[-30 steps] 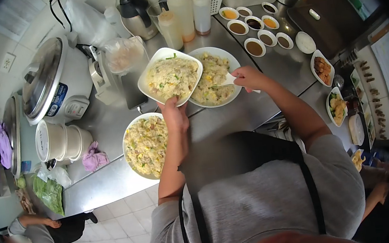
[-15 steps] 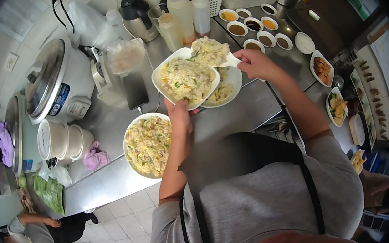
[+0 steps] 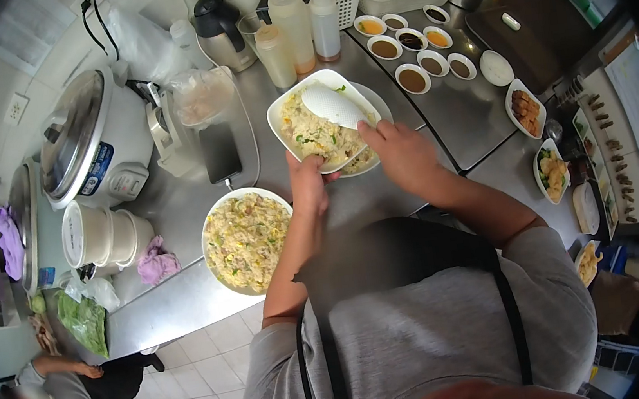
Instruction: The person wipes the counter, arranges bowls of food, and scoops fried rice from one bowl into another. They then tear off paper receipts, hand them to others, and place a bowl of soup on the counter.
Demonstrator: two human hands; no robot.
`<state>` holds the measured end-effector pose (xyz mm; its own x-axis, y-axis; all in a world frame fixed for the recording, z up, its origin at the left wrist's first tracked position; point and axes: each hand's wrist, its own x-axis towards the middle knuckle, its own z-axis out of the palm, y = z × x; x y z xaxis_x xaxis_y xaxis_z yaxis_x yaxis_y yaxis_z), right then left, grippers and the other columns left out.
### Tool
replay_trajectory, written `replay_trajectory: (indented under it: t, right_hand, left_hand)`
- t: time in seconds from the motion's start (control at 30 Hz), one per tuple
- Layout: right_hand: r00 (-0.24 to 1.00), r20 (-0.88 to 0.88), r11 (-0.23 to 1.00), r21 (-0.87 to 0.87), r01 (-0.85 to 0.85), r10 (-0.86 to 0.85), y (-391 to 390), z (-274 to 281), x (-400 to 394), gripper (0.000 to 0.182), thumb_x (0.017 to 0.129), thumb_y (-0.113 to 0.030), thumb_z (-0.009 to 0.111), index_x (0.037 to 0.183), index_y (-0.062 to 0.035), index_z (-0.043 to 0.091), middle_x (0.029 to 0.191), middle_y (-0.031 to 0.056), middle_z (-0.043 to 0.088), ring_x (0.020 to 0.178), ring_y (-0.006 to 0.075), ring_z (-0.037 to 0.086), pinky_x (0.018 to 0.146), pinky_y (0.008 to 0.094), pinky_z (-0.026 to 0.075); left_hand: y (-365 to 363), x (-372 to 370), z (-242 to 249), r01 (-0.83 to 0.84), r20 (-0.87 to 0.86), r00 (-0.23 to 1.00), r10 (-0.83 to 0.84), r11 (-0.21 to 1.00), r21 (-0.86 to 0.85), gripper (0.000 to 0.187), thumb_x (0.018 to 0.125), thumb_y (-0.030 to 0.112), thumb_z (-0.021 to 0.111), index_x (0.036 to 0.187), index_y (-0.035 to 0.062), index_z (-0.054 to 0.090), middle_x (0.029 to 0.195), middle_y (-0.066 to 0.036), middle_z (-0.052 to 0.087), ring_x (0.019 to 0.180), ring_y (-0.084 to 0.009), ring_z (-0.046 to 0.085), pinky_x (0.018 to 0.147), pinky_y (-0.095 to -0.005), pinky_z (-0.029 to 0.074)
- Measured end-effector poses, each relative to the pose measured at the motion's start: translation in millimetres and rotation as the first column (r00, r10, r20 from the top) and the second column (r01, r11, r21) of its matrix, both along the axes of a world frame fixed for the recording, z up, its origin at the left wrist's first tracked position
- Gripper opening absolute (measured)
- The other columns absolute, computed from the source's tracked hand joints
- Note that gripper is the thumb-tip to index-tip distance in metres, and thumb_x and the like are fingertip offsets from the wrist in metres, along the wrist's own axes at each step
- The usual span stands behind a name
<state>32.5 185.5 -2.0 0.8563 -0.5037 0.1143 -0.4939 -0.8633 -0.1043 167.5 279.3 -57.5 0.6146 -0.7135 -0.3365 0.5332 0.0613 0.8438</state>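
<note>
My left hand grips the near edge of a white squarish bowl, tilted and held above the counter. Fried rice with green and yellow bits fills it. In my right hand is a white dimpled rice paddle, lying flat against the rice. Partly hidden under the bowl, a white plate has more rice on it. To the left of my left forearm stands a large round dish heaped with fried rice.
Sauce bowls and squeeze bottles stand at the back. A phone on a cable, a rice cooker and stacked tubs are on the left. Food dishes line the right. Another person is at lower left.
The paddle, loaded with rice at the bowl's right, has turned over onto the bowl, and its rice is no longer on top. My right hand moved left and nearer; the bowl shifted slightly right.
</note>
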Motion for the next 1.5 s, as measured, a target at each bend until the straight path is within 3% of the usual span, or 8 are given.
replay_trajectory:
  t: [0.17, 0.27, 0.43, 0.8, 1.0, 1.2, 1.4, 1.5]
  right_hand:
    - [0.990, -0.005, 0.974, 0.175, 0.143, -0.144, -25, 46, 6, 0.037, 0.074, -0.006, 0.042, 0.109, -0.0157, 0.048, 0.095, 0.0088, 0.050, 0.084, 0.0256, 0.054, 0.066, 0.0373, 0.045]
    - [0.993, -0.121, 0.993, 0.114, -0.003, 0.017, -31, 41, 11, 0.035, 0.074, -0.006, 0.041, 0.107, -0.0151, 0.049, 0.096, 0.0089, 0.052, 0.086, 0.0265, 0.054, 0.069, 0.0373, 0.045]
    - [0.990, 0.119, 0.982, 0.182, 0.054, -0.076, -54, 42, -7, 0.035, 0.073, -0.005, 0.042, 0.105, -0.0153, 0.051, 0.095, 0.0071, 0.053, 0.085, 0.0265, 0.054, 0.071, 0.0369, 0.044]
    - [0.987, -0.156, 0.993, 0.108, 0.044, -0.027, -80, -34, 23, 0.028, 0.072, -0.005, 0.044, 0.097, -0.0151, 0.054, 0.094, 0.0098, 0.051, 0.082, 0.0272, 0.056, 0.065, 0.0384, 0.045]
    - [0.926, -0.186, 0.923, 0.143, 0.356, -0.329, -73, -22, -7, 0.026, 0.074, -0.007, 0.043, 0.098, -0.0085, 0.053, 0.097, 0.0125, 0.051, 0.085, 0.0286, 0.055, 0.070, 0.0394, 0.045]
    - [0.988, 0.104, 0.917, 0.393, 0.066, -0.116, -55, -86, 10, 0.030, 0.073, -0.007, 0.043, 0.101, -0.0030, 0.053, 0.091, 0.0172, 0.055, 0.081, 0.0318, 0.055, 0.072, 0.0371, 0.044]
    - [0.950, -0.107, 0.428, 0.874, 0.231, -0.294, -78, -73, 1, 0.034, 0.071, -0.006, 0.044, 0.104, -0.0019, 0.052, 0.070, 0.0084, 0.055, 0.051, 0.0158, 0.054, 0.047, 0.0269, 0.045]
    - [0.935, -0.010, 0.369, 0.917, 0.149, -0.353, -85, -61, -19, 0.033, 0.071, -0.006, 0.045, 0.103, -0.0012, 0.052, 0.067, 0.0039, 0.053, 0.045, 0.0083, 0.048, 0.039, 0.0226, 0.042]
  left_hand:
    - [6, 9, -3, 0.023, -0.012, 1.000, -0.023, 0.999, 0.027, 0.049, 0.067, 0.004, 0.039, 0.115, 0.0086, 0.028, 0.099, -0.011, 0.049, 0.071, -0.0185, 0.056, 0.043, -0.0227, 0.047]
    - [8, 17, 0, 0.056, -0.004, 0.998, -0.056, 0.996, 0.074, 0.050, 0.067, 0.004, 0.039, 0.116, 0.0084, 0.029, 0.099, -0.011, 0.050, 0.072, -0.0185, 0.057, 0.043, -0.0227, 0.047]
    - [15, 25, 3, -0.012, -0.031, 0.999, 0.012, 1.000, -0.019, 0.053, 0.066, 0.004, 0.039, 0.118, 0.0083, 0.029, 0.101, -0.013, 0.051, 0.073, -0.0189, 0.057, 0.044, -0.0232, 0.047]
    - [20, 57, -21, -0.166, -0.049, 0.986, 0.161, 0.980, -0.108, 0.062, 0.062, 0.002, 0.036, 0.123, 0.0101, 0.026, 0.117, -0.011, 0.041, 0.104, -0.0258, 0.046, 0.079, -0.0397, 0.044]
    - [17, 51, -25, -0.147, -0.105, 0.985, 0.139, 0.986, -0.076, 0.062, 0.063, 0.003, 0.038, 0.123, 0.0134, 0.025, 0.117, -0.010, 0.041, 0.103, -0.0254, 0.046, 0.079, -0.0430, 0.040]
    - [15, 58, -33, -0.091, -0.107, 0.991, 0.085, 0.994, -0.052, 0.061, 0.064, 0.004, 0.037, 0.122, 0.0150, 0.024, 0.116, -0.010, 0.041, 0.101, -0.0253, 0.046, 0.078, -0.0432, 0.039]
    - [20, 55, -22, -0.135, -0.074, 0.988, 0.132, 0.990, -0.035, 0.059, 0.064, 0.004, 0.037, 0.122, 0.0133, 0.025, 0.117, -0.010, 0.041, 0.100, -0.0251, 0.048, 0.074, -0.0417, 0.043]
    - [27, 59, -16, -0.151, 0.002, 0.989, 0.151, 0.989, 0.007, 0.059, 0.065, 0.003, 0.037, 0.122, 0.0115, 0.024, 0.116, -0.011, 0.042, 0.098, -0.0249, 0.050, 0.072, -0.0406, 0.045]
